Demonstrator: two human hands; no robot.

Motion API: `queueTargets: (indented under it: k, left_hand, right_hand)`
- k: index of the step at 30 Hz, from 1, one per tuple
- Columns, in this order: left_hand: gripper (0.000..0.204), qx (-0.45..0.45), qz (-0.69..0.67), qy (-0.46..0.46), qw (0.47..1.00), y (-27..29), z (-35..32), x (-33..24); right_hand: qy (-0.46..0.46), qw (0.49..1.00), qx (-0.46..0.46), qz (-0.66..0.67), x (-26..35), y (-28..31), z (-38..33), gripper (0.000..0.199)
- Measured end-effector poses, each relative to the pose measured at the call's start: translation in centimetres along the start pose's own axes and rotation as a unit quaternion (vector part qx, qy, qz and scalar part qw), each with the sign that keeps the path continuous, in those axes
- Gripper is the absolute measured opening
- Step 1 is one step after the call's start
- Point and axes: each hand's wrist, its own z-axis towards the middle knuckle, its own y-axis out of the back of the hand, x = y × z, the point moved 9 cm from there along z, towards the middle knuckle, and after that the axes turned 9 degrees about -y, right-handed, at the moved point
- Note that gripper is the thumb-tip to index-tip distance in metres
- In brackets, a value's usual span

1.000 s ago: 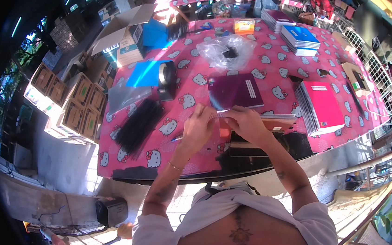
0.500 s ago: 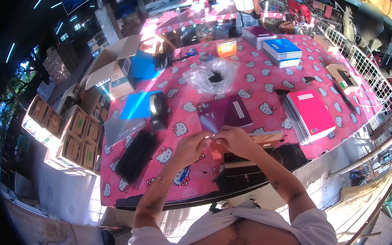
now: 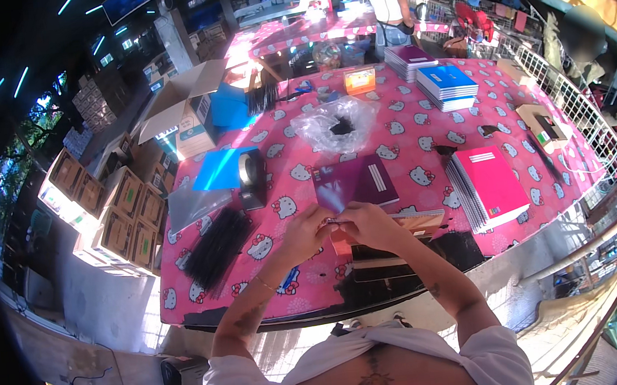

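Note:
Both hands meet at the near edge of the table's middle, fingers pinched closely together. My left hand [image 3: 306,234] and my right hand [image 3: 371,225] are closed on something small between the fingertips, too hidden to name. Just beyond them lies a purple notebook [image 3: 375,181], flat on the table. Below the right hand is a brown and black block-like piece [image 3: 380,259], with an orange-red piece beside it. A bundle of thin black strands [image 3: 218,253] lies left of my left hand. On the right sits a stack of pink spiral notebooks [image 3: 495,183].
A black tape dispenser [image 3: 251,179] stands beside a blue sheet [image 3: 217,169]. Farther back are a clear plastic bag [image 3: 318,133], blue notebooks [image 3: 447,81], purple notebooks [image 3: 408,57], and an open carton [image 3: 195,118]. A white wire rack [image 3: 572,107] borders the right side. Two people are beyond.
The hands stay together at nearly the same spot, dipping slightly with small finger shifts. The view has shifted a little; nothing on the table has visibly moved.

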Motion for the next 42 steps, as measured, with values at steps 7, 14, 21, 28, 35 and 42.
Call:
queueTargets:
  k: [7, 14, 21, 28, 35, 42]
  left_hand:
    - [0.020, 0.013, -0.016, 0.001, 1.000, 0.2, 0.4, 0.1]
    - [0.025, 0.031, 0.074, -0.069, 0.994, -0.6, -0.1, -0.1]
    - [0.071, 0.010, 0.272, 0.008, 0.962, -4.3, 0.7, -2.7]
    - [0.090, -0.030, 0.320, 0.059, 0.945, -5.7, -0.5, -1.3]
    - [0.085, -0.077, 0.263, 0.002, 0.962, -8.6, -5.6, -2.8]
    - [0.083, -0.046, 0.262, 0.012, 0.964, -10.1, -5.0, -2.4]
  right_hand:
    - [0.003, 1.000, 0.004, 0.002, -0.1, 0.5, -0.2, 0.020]
    - [-0.072, 0.989, -0.013, -0.130, -0.6, 3.6, -3.6, 0.025]
    - [-0.077, 0.984, -0.039, -0.157, -1.2, 4.1, -2.8, 0.014]
    - [-0.098, 0.980, 0.005, -0.173, -1.6, 3.1, -2.9, 0.018]
    - [-0.075, 0.967, 0.026, -0.242, -2.9, 7.3, -4.9, 0.036]
    - [-0.100, 0.966, 0.040, -0.236, -3.3, 7.0, -5.2, 0.032]
